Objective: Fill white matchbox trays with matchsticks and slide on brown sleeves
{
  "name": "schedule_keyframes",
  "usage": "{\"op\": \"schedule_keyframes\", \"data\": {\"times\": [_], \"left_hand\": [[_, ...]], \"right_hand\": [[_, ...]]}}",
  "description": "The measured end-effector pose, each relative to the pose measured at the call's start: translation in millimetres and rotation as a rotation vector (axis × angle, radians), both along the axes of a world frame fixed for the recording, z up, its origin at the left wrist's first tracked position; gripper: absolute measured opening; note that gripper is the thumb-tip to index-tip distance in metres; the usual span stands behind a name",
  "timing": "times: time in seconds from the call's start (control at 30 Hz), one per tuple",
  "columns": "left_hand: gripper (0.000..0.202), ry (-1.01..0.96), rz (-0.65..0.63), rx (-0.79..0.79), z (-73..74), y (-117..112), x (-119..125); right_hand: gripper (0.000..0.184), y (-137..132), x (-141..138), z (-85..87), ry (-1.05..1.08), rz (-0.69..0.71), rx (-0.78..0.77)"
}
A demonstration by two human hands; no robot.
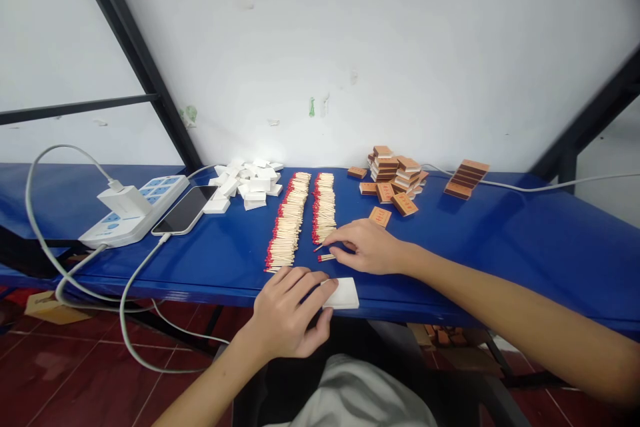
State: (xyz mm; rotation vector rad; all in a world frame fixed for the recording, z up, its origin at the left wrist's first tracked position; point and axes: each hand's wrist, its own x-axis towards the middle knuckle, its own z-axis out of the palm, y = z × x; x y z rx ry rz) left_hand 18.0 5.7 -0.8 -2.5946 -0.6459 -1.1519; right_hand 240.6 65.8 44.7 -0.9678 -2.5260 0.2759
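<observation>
My left hand (295,310) rests at the table's front edge, fingers over a small white matchbox tray (345,293) and thumb below it, gripping its left end. The fingers cover part of the tray. My right hand (370,247) reaches in from the right, its index finger and thumb closing on a red-tipped match (319,248) at the near end of the right row of matches (325,207). Another loose match (326,257) lies by the thumb. A longer row of matches (289,223) runs to the left, red heads facing left.
White trays (250,180) are heaped at the back left. Brown matchboxes (387,170) are stacked right of the matches, one flat sleeve (380,216) behind my right hand. An unfolded brown piece (467,179) stands farther right. A phone (185,210) and power strip (135,213) with cables occupy the left.
</observation>
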Motion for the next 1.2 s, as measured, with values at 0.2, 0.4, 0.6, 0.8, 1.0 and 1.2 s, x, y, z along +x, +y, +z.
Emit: {"op": "schedule_keyframes", "data": {"times": [0.2,0.4,0.6,0.8,1.0,1.2], "left_hand": [[0.030,0.007,0.001,-0.001,1.0,-0.1,0.0],[0.029,0.011,0.004,0.003,1.4,-0.4,0.1],[0.030,0.004,0.006,0.002,1.1,0.5,0.4],[0.029,-0.003,0.004,0.009,2.0,0.4,0.8],[0.030,0.006,0.010,0.007,1.1,-0.3,0.3],[0.030,0.004,0.013,0.013,1.5,-0.6,0.1]], "right_hand": [[0.023,-1.2,-1.4,2.4,0.036,0.044,-0.002],[0.020,-0.9,-1.5,2.3,0.055,0.043,0.002],[0.020,1.5,-1.1,-1.7,0.044,-0.043,-0.025],[0.019,4.0,-1.1,-4.7,0.026,-0.116,-0.015],[0.012,6.0,-1.3,-6.3,0.015,-0.141,-0.046],[0.009,5.8,-0.6,-3.3,0.031,-0.101,-0.094]]}}
